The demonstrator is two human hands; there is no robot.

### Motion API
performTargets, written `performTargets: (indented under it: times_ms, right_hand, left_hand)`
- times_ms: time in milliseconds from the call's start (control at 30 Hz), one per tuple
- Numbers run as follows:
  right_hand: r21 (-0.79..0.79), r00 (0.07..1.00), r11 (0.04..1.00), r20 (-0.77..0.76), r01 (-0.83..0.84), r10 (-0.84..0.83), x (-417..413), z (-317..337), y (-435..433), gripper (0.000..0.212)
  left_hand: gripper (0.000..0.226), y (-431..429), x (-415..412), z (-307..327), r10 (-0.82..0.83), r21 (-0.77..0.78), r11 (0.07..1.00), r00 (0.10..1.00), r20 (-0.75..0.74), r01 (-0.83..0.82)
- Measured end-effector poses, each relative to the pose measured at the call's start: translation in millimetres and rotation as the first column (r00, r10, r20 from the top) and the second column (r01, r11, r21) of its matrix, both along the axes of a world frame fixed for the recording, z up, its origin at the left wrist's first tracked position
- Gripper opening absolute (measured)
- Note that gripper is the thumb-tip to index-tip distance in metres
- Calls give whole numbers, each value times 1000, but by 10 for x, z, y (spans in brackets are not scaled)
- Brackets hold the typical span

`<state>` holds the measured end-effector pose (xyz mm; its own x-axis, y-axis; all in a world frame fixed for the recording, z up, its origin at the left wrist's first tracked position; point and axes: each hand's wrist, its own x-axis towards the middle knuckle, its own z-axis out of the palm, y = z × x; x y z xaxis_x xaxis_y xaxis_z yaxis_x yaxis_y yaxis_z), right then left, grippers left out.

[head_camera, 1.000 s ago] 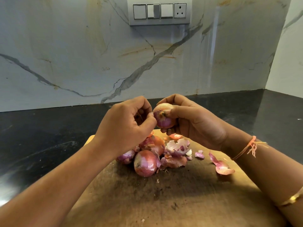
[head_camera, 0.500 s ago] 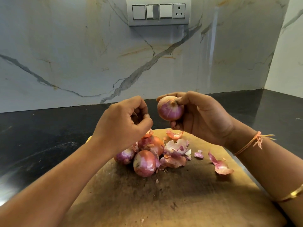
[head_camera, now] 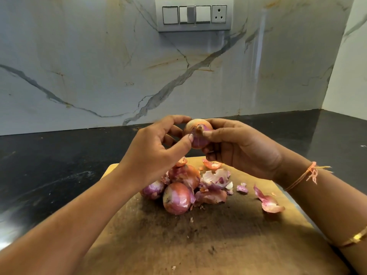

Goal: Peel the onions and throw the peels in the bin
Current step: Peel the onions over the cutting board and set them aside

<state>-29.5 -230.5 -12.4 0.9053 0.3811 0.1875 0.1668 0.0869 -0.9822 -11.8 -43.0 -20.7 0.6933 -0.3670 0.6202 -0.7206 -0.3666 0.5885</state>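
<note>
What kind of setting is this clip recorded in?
Most likely a home kitchen: a dark stone countertop under a marble-look backsplash with a switch panel, and red onions on a wooden cutting board.

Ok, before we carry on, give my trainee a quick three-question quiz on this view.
1. True or false: the held onion rests on the wooden board.
2. The left hand pinches at the held onion's top. What does the right hand do? A) grips the same onion B) lies flat on the board C) holds a knife
3. Where do the loose peels lie?

Key: 1 false, it is held above the board. 2 A. 3 On the board; no bin is in view.
</note>
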Motion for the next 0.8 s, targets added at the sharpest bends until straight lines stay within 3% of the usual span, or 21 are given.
performTargets:
  times_ms: [167, 233, 467, 800]
  right_hand:
    - [-174, 989, 979, 118, 109, -89, -21, -32, 25, 52]
    - [-173, 980, 972, 147, 160, -136, -29, -38, 36, 60]
    - [-228, 943, 951, 304, 207, -133, -45, -28, 29, 41]
    - [-262, 916, 945, 392, 198, -83, -55, -34, 42, 48]
  left_hand:
    - [43, 2, 3, 6, 8, 2, 1000, 999, -31, -8]
    - [45, 7, 8, 6, 6, -11, 1000, 999, -54, -7]
    - [23, 12, 23, 11, 6, -102, 995, 993, -119, -19]
    - [24, 11, -2, 29, 71, -97, 992, 991, -109, -82]
